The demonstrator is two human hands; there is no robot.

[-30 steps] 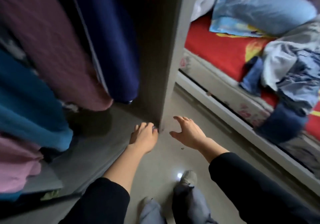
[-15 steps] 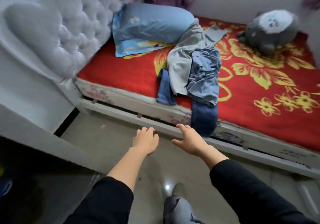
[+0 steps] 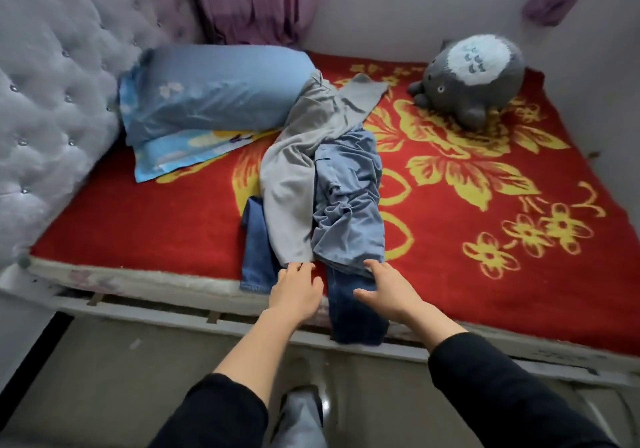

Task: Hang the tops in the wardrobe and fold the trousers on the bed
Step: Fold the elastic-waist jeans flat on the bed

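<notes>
The clothes lie in one heap near the front edge of the bed (image 3: 138, 212), which is likely why the person stands just before it with both arms held out. A grey garment (image 3: 294, 184) runs from the pillow (image 3: 214, 97) down towards the edge. A light blue garment (image 3: 349, 205) lies crumpled against its right side. Under them a pair of dark jeans (image 3: 349, 309) hangs over the mattress edge, and paler jeans (image 3: 256, 250) show at the left.

The left hand (image 3: 296, 291) is loosely spread, its fingertips touching the grey garment's lower hem. The right hand (image 3: 388, 291) is spread wide, with fingers on the light blue garment's hem and the thumb over the dark jeans. Neither hand pinches cloth yet. One hand sits at each top layer, probably to peel a piece off the heap rather than drag the whole lot.

Whether the top pieces are tops or trousers cannot be told from here. No wardrobe is in view. A plush toy (image 3: 474, 77) sits well apart at the far side.
</notes>
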